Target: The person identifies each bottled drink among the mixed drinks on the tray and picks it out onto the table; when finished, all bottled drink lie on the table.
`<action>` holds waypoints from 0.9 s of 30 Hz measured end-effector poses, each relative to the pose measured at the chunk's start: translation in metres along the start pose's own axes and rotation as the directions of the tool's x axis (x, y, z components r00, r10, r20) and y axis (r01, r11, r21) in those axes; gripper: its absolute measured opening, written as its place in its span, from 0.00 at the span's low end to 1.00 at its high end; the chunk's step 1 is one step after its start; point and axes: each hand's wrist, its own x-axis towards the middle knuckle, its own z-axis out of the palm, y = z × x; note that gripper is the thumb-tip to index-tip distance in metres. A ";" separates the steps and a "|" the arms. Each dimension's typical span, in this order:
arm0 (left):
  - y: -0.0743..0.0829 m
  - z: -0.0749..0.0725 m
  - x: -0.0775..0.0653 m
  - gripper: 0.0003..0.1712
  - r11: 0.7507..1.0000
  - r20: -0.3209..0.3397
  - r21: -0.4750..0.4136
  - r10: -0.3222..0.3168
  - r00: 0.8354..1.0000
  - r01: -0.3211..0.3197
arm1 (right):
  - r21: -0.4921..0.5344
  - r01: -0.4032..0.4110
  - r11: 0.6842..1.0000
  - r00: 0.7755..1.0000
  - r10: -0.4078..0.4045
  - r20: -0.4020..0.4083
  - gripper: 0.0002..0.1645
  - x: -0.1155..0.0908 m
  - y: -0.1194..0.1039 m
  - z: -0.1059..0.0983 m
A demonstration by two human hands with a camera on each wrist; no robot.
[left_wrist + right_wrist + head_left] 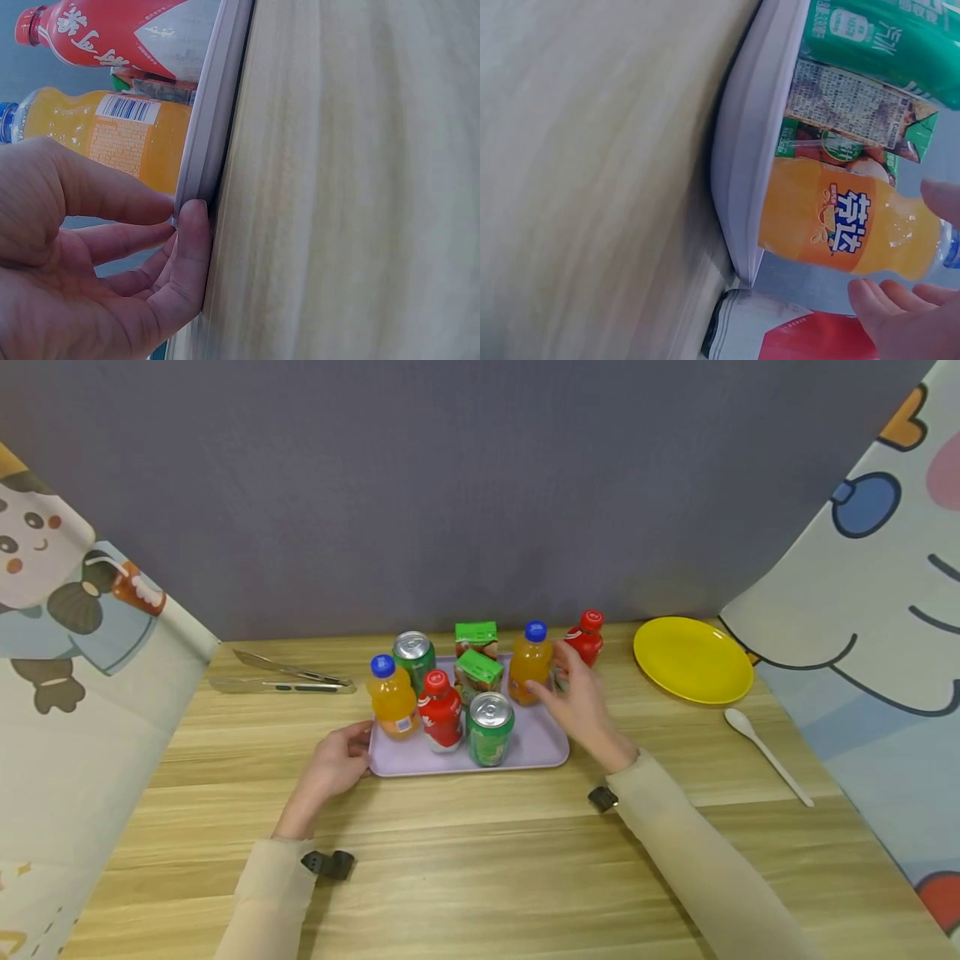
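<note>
A lilac tray (536, 752) bears two orange soda bottles, two green cans, two green juice boxes and a red bottle (440, 714). My left hand (341, 760) pinches the tray's left edge; in the left wrist view the thumb lies at the rim and a finger against its outer side. My right hand (581, 706) is at the right-hand orange soda bottle (529, 664), which stands upright on the tray. Thumb and fingers are spread on either side of that bottle's upper part, with a gap on the finger side in the right wrist view.
Behind the right hand, another red bottle (587, 639) stands on the table just off the tray. A yellow plate (693, 660) and a white spoon (768, 756) lie at the right. Metal tongs (288, 681) lie at the left. A grey wall (480, 493) rises behind.
</note>
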 end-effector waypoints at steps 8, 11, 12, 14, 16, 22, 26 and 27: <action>-0.001 0.000 0.001 0.35 1.000 -0.005 0.007 0.001 1.000 -0.001 | -0.020 -0.052 0.998 0.997 0.053 0.050 0.45 0.006 0.003 0.006; -0.002 0.000 0.001 0.35 1.000 -0.006 0.017 0.001 1.000 -0.001 | -0.045 -0.052 0.998 0.997 0.055 0.050 0.45 0.008 0.004 0.009; -0.002 0.000 0.002 0.35 1.000 -0.005 0.020 0.003 1.000 -0.003 | -0.051 -0.050 0.997 0.997 0.053 0.052 0.45 0.009 0.004 0.010; -0.002 0.001 0.002 0.35 1.000 -0.002 0.023 0.005 1.000 -0.005 | -0.061 -0.050 0.997 0.997 0.053 0.055 0.44 0.011 0.005 0.011; -0.003 0.001 0.001 0.36 1.000 0.000 0.022 0.006 1.000 -0.006 | -0.072 -0.052 0.996 0.997 0.057 0.059 0.44 0.013 0.005 0.012; -0.003 0.001 0.001 0.35 1.000 -0.001 0.016 0.008 1.000 -0.008 | -0.088 -0.063 0.994 0.994 0.070 0.078 0.47 0.016 0.005 0.014; -0.002 0.000 0.001 0.36 1.000 -0.001 0.023 0.007 1.000 -0.007 | -0.085 -0.081 0.993 0.992 0.089 0.088 0.48 0.017 0.005 0.014; -0.002 0.000 0.001 0.36 1.000 0.000 0.026 0.009 1.000 -0.009 | -0.079 -0.086 0.993 0.992 0.093 0.089 0.48 0.017 0.004 0.014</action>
